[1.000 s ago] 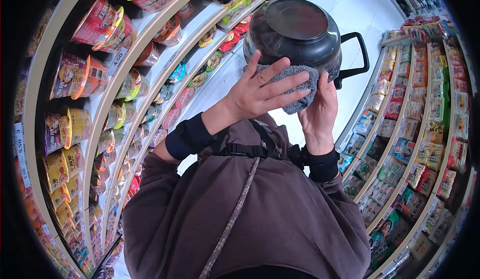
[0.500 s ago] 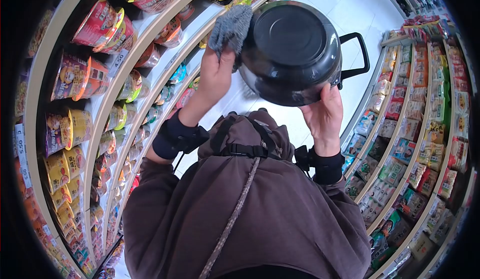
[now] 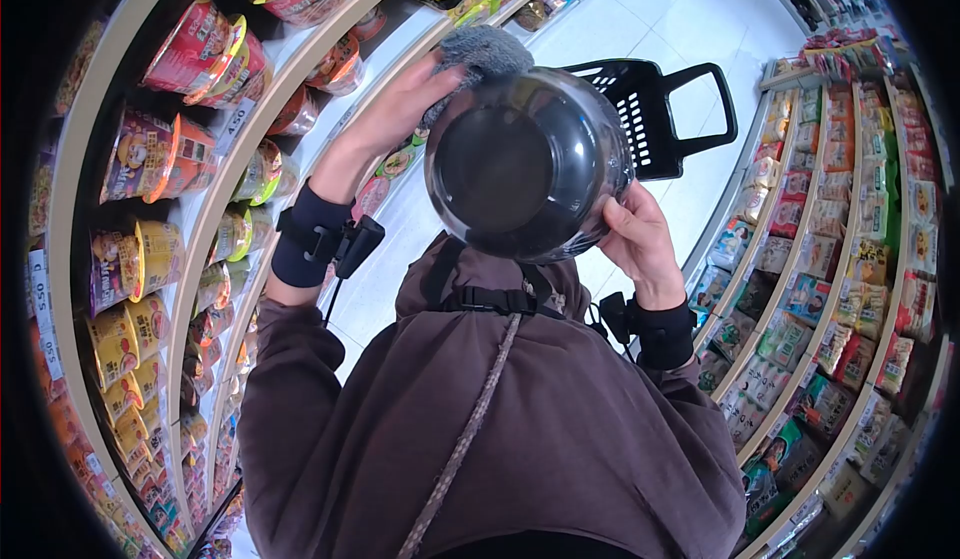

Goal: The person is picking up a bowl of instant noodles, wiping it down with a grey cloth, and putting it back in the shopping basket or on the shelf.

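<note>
A glossy black round pot (image 3: pixel 495 169) is held up in front of my chest, tilted, with a flat dark disc in its middle facing me. My right hand (image 3: pixel 640 239) grips its right edge, thumb on the near side. My left hand (image 3: pixel 405 104) is at the far left edge of the pot with a fluffy grey cloth (image 3: pixel 488 51). The cloth lies against the pot's far rim, and my left fingertips are partly hidden in it. Beyond the pot, a black shopping basket (image 3: pixel 650 109) with a raised handle stands on the floor, partly covered by the pot.
Shelves (image 3: pixel 225 204) of instant noodle cups rise close on my left. On my right, lower shelves (image 3: pixel 800 249) carry rows of small snack packets. A white tiled floor (image 3: pixel 690 9) runs between them.
The pot has moved left and toward me and turned, uncovering more of the basket. My left hand has shifted left with the cloth, now over the far rim; my right hand has moved slightly nearer me.
</note>
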`<move>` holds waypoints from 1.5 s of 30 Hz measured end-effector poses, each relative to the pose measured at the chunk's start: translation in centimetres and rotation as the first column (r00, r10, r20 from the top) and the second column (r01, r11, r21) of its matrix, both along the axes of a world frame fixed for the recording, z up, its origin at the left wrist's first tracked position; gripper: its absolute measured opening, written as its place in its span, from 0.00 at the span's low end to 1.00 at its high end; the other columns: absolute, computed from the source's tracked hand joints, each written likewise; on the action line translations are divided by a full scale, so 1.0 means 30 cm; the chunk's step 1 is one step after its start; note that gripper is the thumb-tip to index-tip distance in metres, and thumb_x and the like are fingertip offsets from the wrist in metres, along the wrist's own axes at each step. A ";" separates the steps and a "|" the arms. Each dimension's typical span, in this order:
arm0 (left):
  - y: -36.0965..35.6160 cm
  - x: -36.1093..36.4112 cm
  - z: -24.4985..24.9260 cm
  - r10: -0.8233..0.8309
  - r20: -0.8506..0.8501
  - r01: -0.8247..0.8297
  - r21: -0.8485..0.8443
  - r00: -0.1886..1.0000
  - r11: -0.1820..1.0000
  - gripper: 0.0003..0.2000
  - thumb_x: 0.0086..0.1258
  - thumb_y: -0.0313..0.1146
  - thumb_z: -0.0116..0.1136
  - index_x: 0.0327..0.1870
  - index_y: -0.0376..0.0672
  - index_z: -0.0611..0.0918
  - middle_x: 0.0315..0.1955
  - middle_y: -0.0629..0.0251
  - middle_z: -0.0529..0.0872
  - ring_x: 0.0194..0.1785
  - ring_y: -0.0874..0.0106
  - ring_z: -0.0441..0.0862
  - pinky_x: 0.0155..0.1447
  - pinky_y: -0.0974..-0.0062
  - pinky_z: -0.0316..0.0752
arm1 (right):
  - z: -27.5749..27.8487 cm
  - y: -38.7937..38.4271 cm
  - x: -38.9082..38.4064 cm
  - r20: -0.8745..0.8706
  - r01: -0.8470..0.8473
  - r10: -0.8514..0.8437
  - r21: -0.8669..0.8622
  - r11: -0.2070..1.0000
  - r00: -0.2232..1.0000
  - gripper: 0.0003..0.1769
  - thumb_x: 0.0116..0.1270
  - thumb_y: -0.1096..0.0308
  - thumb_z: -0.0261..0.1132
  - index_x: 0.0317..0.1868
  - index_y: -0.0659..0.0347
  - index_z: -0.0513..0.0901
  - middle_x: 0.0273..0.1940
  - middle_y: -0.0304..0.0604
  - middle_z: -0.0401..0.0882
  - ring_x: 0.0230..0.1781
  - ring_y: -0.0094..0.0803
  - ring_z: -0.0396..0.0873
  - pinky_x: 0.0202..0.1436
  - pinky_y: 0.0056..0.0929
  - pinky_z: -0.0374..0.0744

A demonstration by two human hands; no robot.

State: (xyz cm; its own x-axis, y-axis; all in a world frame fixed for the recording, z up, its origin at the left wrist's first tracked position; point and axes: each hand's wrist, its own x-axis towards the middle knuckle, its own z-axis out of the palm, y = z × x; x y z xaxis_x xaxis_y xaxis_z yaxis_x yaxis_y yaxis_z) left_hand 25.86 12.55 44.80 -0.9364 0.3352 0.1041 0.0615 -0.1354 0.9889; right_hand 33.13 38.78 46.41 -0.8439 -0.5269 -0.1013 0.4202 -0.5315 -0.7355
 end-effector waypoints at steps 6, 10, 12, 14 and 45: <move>-0.008 -0.053 0.113 -0.347 -0.090 0.287 -0.392 0.934 0.874 0.21 0.65 0.40 0.43 0.55 0.36 0.64 0.46 0.65 0.73 0.48 0.77 0.68 0.54 0.80 0.61 | -0.001 -0.032 0.009 0.015 -0.099 0.098 0.194 0.976 0.995 0.25 0.61 0.70 0.53 0.58 0.63 0.57 0.48 0.40 0.69 0.44 0.23 0.71 0.43 0.24 0.75; 0.022 -0.049 0.173 -0.443 -0.171 0.291 -0.544 0.880 0.787 0.18 0.64 0.38 0.45 0.53 0.40 0.67 0.43 0.60 0.75 0.46 0.74 0.71 0.51 0.78 0.64 | -0.013 -0.044 0.005 0.016 -0.131 0.132 0.291 0.948 0.991 0.25 0.61 0.70 0.54 0.58 0.62 0.57 0.47 0.39 0.69 0.43 0.22 0.72 0.40 0.22 0.75; 0.043 -0.046 0.190 -0.500 -0.188 0.307 -0.595 0.845 0.743 0.18 0.63 0.34 0.45 0.54 0.39 0.66 0.46 0.59 0.73 0.50 0.72 0.70 0.53 0.76 0.63 | 0.004 -0.065 0.009 0.092 -0.130 0.107 0.310 0.942 0.990 0.22 0.60 0.70 0.54 0.53 0.69 0.61 0.46 0.45 0.70 0.46 0.29 0.72 0.49 0.29 0.72; 0.070 -0.036 0.194 -0.575 -0.226 0.306 -0.667 0.786 0.680 0.19 0.60 0.29 0.46 0.54 0.40 0.66 0.49 0.56 0.71 0.54 0.63 0.67 0.56 0.72 0.61 | 0.000 -0.077 0.011 0.099 -0.111 0.084 0.300 0.947 0.991 0.22 0.60 0.70 0.54 0.53 0.69 0.61 0.46 0.45 0.70 0.46 0.29 0.72 0.49 0.29 0.73; 0.163 0.202 0.175 -0.607 -0.777 -0.297 -0.626 0.165 0.721 0.09 0.52 0.30 0.52 0.35 0.46 0.75 0.43 0.67 0.75 0.54 0.71 0.68 0.60 0.66 0.59 | -0.016 -0.021 -0.053 0.043 0.083 -0.081 -0.070 0.994 0.996 0.18 0.64 0.70 0.45 0.54 0.66 0.59 0.48 0.47 0.68 0.46 0.32 0.72 0.46 0.29 0.75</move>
State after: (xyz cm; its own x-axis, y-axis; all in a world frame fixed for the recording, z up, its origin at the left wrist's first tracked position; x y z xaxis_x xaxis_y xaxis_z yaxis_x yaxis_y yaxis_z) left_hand 31.92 17.46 50.06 -0.1563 0.8448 0.5117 0.9804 0.1958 -0.0237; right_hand 31.55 38.14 45.93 -0.8805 -0.4632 -0.1005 0.4014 -0.6159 -0.6779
